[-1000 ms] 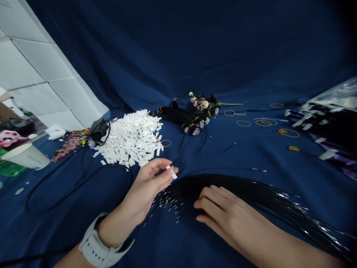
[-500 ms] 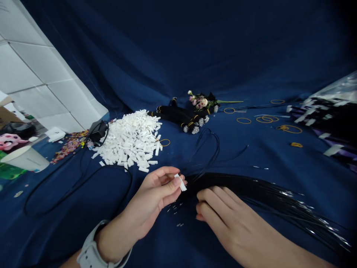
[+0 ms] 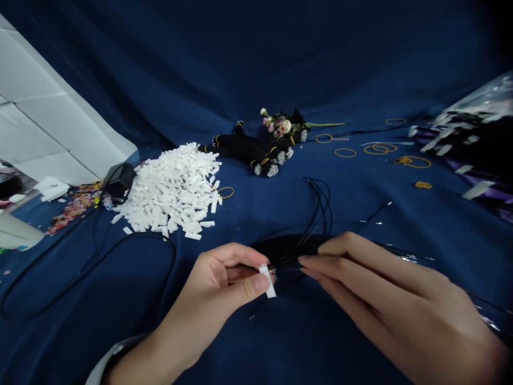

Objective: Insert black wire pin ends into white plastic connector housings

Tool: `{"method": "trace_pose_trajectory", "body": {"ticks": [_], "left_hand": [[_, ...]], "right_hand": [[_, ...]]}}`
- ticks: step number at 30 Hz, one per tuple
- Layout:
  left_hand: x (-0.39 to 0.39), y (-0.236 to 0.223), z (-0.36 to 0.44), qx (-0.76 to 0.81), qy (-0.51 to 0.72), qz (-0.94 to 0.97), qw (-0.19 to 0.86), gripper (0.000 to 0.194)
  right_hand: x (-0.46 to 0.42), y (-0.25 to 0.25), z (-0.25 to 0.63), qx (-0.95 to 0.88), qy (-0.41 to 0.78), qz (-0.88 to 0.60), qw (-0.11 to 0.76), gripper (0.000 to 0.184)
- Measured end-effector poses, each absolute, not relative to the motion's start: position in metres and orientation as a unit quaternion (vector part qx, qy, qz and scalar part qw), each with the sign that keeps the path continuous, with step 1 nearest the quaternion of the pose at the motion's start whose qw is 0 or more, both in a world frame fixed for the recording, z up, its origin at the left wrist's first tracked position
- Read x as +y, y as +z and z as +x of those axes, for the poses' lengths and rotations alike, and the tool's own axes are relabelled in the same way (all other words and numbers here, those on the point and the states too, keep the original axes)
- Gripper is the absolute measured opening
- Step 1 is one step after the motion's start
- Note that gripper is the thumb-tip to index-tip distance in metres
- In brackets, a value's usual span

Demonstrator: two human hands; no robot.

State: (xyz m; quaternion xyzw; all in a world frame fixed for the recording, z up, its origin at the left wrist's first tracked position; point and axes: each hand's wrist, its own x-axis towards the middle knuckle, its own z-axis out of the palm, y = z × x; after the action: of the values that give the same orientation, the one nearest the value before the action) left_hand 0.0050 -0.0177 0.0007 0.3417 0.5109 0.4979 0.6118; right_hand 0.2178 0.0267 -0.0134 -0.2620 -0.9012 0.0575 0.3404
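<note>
- Dark blue cloth [image 3: 160, 69] covers the work place and goes up in soft folds behind it.
- A small flat white strip [image 3: 267, 280] is held in the left hand [image 3: 212, 294], near the middle of the view. It is too small to tell if it is paper or plastic.
- The left thumb [image 3: 256, 283] and the fingers beside it are pressed together, clamped on the strip.
- A bunch of long thin black cords [image 3: 288, 248] lies on the cloth between the hands. Some thin ends reach the left fingers, but I cannot tell if they go into the strip.
- The right hand [image 3: 393, 283] is close by, and its fingers [image 3: 344, 256] lie together, with the tips at the cords. I cannot tell if they are pinching them.
- For a job this small, a firm pinch helps the strip stay put, and the thin ends are easier to handle when they lie neatly side by side.
- A big heap of small white strips [image 3: 172, 192] lies up and to the left of the hands.
- Behind it are short black bundles with yellow ties and silver tips [image 3: 248, 152], next to pink and cream fake flowers [image 3: 280, 125].
- Thin gold rubber bands [image 3: 377, 151] lie on the cloth to the right.
- A clear plastic bag [image 3: 476, 101] sits at the far right edge.
</note>
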Motion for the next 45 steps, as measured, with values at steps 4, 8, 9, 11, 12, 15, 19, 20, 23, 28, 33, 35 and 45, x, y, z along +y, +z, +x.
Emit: {"method": "trace_pose_trajectory", "body": {"ticks": [4,8,9,11,12,15,19,20,23,28,33,35,45], "left_hand": [[-0.018,0.002,0.006,0.512,0.496,0.352,0.606,0.01],[-0.018,0.001,0.006,0.511,0.494,0.356,0.606,0.01],[-0.018,0.001,0.006,0.511,0.494,0.355,0.607,0.01],[-0.019,0.001,0.006,0.512,0.492,0.353,0.61,0.01],[-0.019,0.002,0.006,0.514,0.491,0.351,0.61,0.01],[-0.019,0.003,0.006,0.523,0.489,0.349,0.604,0.01],[-0.019,0.003,0.006,0.534,0.485,0.354,0.595,0.01],[-0.019,0.003,0.006,0.537,0.482,0.358,0.593,0.01],[-0.019,0.002,0.007,0.547,0.473,0.366,0.586,0.009],[-0.02,0.002,0.009,0.552,0.461,0.358,0.595,0.01],[-0.024,0.002,0.013,0.572,0.45,0.347,0.592,0.013],[-0.024,0.002,0.014,0.581,0.448,0.343,0.587,0.014],[-0.024,0.006,0.017,0.597,0.437,0.361,0.567,0.013]], "right_hand": [[0.027,-0.013,0.218,-0.911,0.015,-0.245,0.331,0.021],[0.025,-0.016,0.219,-0.912,-0.001,-0.246,0.329,0.02],[0.025,-0.017,0.22,-0.91,-0.006,-0.249,0.33,0.019],[0.026,-0.019,0.22,-0.908,-0.013,-0.253,0.334,0.017],[0.026,-0.019,0.219,-0.907,-0.014,-0.256,0.334,0.016],[0.025,-0.019,0.218,-0.908,-0.014,-0.257,0.33,0.015],[0.024,-0.016,0.217,-0.912,-0.009,-0.249,0.326,0.017],[0.024,-0.016,0.217,-0.911,-0.007,-0.248,0.328,0.017],[0.025,-0.015,0.215,-0.913,0.001,-0.247,0.324,0.017],[0.025,-0.01,0.212,-0.924,0.005,-0.221,0.311,0.019],[0.021,-0.009,0.208,-0.934,0.005,-0.195,0.3,0.015],[0.02,-0.009,0.207,-0.937,-0.001,-0.187,0.296,0.016],[0.023,-0.004,0.206,-0.941,-0.003,-0.182,0.285,0.024]]}}
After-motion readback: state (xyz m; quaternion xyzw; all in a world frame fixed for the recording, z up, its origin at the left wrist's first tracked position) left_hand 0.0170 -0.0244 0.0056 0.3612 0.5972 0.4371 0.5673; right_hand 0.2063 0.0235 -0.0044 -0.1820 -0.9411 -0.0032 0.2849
